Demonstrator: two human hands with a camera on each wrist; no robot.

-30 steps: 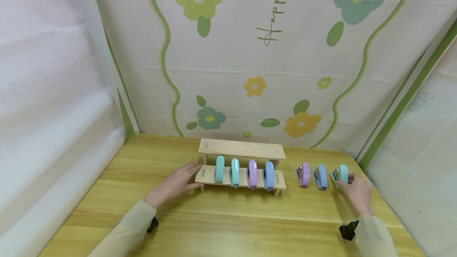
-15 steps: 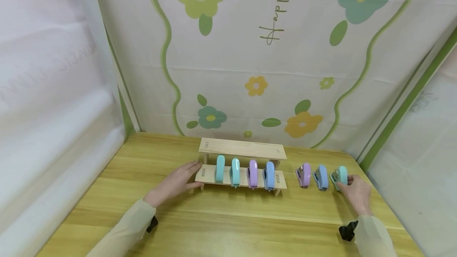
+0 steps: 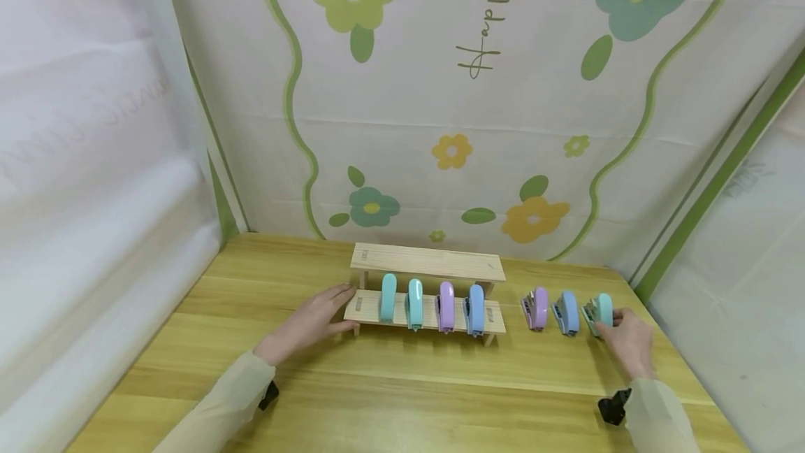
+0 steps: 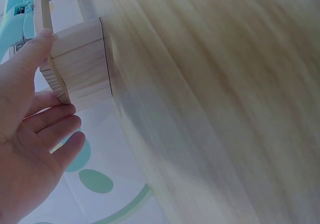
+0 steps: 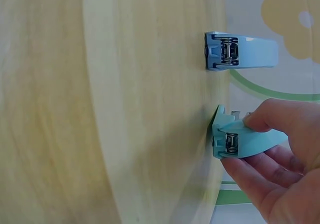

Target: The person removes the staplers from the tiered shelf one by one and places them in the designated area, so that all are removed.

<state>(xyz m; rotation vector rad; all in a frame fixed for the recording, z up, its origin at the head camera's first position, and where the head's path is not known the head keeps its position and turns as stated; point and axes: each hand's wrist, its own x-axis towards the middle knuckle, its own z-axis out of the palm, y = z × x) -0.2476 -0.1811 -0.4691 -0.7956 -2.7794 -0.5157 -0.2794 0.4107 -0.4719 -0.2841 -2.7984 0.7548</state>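
The floral backdrop (image 3: pixel 402 103) takes up most of my head view, the word "Happy" running sideways up it, and pale sheets (image 3: pixel 94 180) flank it on both sides. Below it I have the wood-grained tabletop (image 3: pixel 402 397). On that, near the backdrop, stands the pale wooden rack (image 3: pixel 402 257), its upper shelf behind and its lower shelf (image 3: pixel 429 310) in front. Two cream sleeves (image 3: pixel 220 397) reach in from my end.

Of the hands, I have the left hand (image 3: pixel 308 324) grasping the left end of the lower shelf, thumb at the front edge and fingers about the end. The right hand (image 3: pixel 629 341) is well apart from it, pinching a teal stapler (image 3: pixel 606 309) between thumb and fingers. That stapler is right of the rack, last in a short row on the tabletop; my right wrist view shows it tilted, and I cannot tell whether its base fully meets the wood. Just left of it stands a blue stapler (image 3: pixel 569 314), then a purple stapler (image 3: pixel 537 307).

Four more staplers line the lower shelf: from the left, two teal (image 3: pixel 388 298), one purple (image 3: pixel 446 306), one blue (image 3: pixel 475 310). Smallest, a black block (image 3: pixel 613 407) sits at each wrist.
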